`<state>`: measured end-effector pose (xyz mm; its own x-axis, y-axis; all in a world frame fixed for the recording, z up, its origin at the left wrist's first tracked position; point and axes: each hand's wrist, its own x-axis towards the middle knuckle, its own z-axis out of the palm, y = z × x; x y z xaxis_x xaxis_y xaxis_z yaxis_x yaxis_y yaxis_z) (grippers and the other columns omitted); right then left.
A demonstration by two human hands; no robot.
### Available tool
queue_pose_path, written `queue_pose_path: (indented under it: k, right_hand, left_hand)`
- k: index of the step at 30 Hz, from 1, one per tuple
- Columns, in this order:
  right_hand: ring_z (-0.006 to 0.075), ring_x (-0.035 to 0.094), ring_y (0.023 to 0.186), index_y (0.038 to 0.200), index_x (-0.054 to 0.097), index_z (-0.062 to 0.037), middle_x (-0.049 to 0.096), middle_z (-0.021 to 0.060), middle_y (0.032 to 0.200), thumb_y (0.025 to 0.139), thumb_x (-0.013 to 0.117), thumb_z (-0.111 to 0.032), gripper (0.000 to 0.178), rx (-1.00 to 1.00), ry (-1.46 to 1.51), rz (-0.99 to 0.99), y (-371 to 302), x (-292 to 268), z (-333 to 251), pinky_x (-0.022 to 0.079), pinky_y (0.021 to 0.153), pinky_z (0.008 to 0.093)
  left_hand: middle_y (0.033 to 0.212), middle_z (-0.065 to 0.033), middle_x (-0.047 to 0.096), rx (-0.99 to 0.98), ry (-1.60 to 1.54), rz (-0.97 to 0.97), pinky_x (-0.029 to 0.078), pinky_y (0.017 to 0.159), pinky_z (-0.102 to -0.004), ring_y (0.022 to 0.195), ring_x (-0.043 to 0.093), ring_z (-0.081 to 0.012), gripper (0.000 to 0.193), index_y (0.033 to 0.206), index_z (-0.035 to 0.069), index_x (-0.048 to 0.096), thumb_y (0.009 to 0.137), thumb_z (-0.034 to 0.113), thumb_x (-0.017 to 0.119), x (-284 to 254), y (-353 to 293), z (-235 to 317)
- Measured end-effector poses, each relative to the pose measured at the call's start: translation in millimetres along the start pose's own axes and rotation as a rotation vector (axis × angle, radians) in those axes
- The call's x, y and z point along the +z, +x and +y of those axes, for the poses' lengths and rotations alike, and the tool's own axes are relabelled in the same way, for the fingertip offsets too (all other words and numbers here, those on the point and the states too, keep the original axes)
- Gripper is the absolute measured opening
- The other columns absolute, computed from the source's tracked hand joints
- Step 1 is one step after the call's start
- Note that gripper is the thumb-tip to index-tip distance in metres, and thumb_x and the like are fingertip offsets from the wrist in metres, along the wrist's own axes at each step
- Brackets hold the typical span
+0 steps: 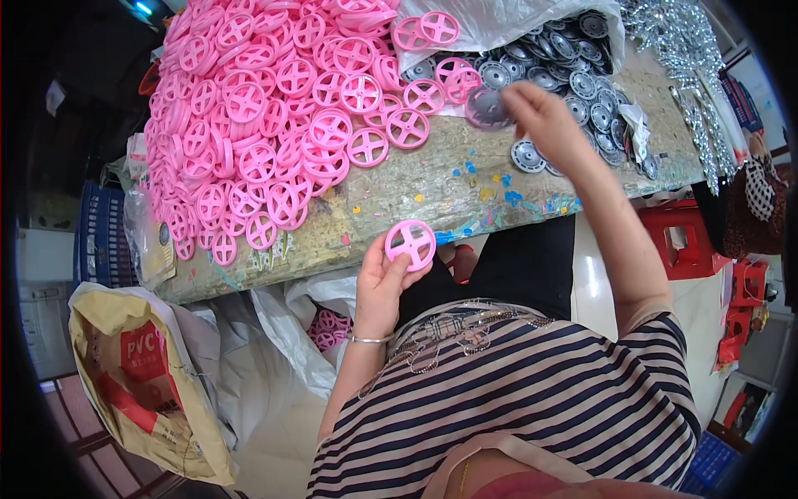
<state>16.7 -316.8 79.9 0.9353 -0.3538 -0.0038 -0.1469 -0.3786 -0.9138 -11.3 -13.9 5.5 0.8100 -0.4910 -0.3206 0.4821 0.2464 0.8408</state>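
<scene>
My left hand [379,287] is closed on a pink plastic wheel ring [413,223] with cross-shaped spokes, held up just off the table's near edge. Over the table, my right hand [540,116] pinches a grey plastic disc [487,108], which motion blurs a little. Around that hand lie many more grey discs [582,83], some spilling from a white plastic bag [532,15]. A large heap of pink wheel rings [258,108] covers the left part of the table.
The worn table [391,187] carries small coloured scraps. Silver tinsel [686,58] hangs over its right end. An open paper sack [141,382] stands at lower left, beside a white bag [291,349] with pink rings inside. Red stools [677,241] stand on the floor at right.
</scene>
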Motion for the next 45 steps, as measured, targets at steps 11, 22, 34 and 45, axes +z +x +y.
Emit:
queue_pose_path:
  k: [11,22,34,45]
  right_hand:
    - [0.0209,0.059,0.083,0.106,0.059,-0.0029,0.056,0.0091,0.096,0.086,0.065,-0.013,0.023,-0.380,-0.038,-0.034,-79,104,-13,0.048,0.071,0.0327]
    - [0.0080,0.059,0.062,0.103,0.058,-0.0008,0.063,0.0047,0.080,0.090,0.062,-0.017,0.021,0.306,0.271,-0.456,-85,102,-15,0.049,0.051,0.0212]
    - [0.0168,0.062,0.071,0.101,0.061,0.0002,0.063,0.0106,0.082,0.086,0.066,-0.020,0.026,0.184,0.139,-0.407,-89,119,-21,0.050,0.059,0.0293]
    - [0.0270,0.057,0.097,0.120,0.052,-0.0010,0.057,0.0160,0.111,0.082,0.068,-0.025,0.047,-0.634,-0.399,0.174,3,125,30,0.049,0.079,0.0363]
  left_hand:
    - [0.124,-0.0133,0.053,0.159,-0.104,-0.049,0.053,0.092,-0.0415,0.110,0.058,-0.0237,0.039,0.134,0.001,0.037,0.096,0.005,0.047,21,6,16]
    - [0.122,-0.0127,0.052,0.145,-0.009,-0.068,0.054,0.090,-0.0390,0.111,0.056,-0.0218,0.041,0.133,0.001,0.038,0.094,0.004,0.051,19,2,12]
    - [0.114,-0.0108,0.053,0.232,0.127,0.061,0.056,0.068,-0.0231,0.092,0.060,-0.0156,0.053,0.133,0.003,0.034,0.086,-0.008,0.058,21,0,2]
    - [0.119,-0.0127,0.053,0.229,0.787,0.521,0.050,0.078,-0.0270,0.100,0.059,-0.0192,0.058,0.136,0.001,0.036,0.084,-0.004,0.060,-143,-86,-5]
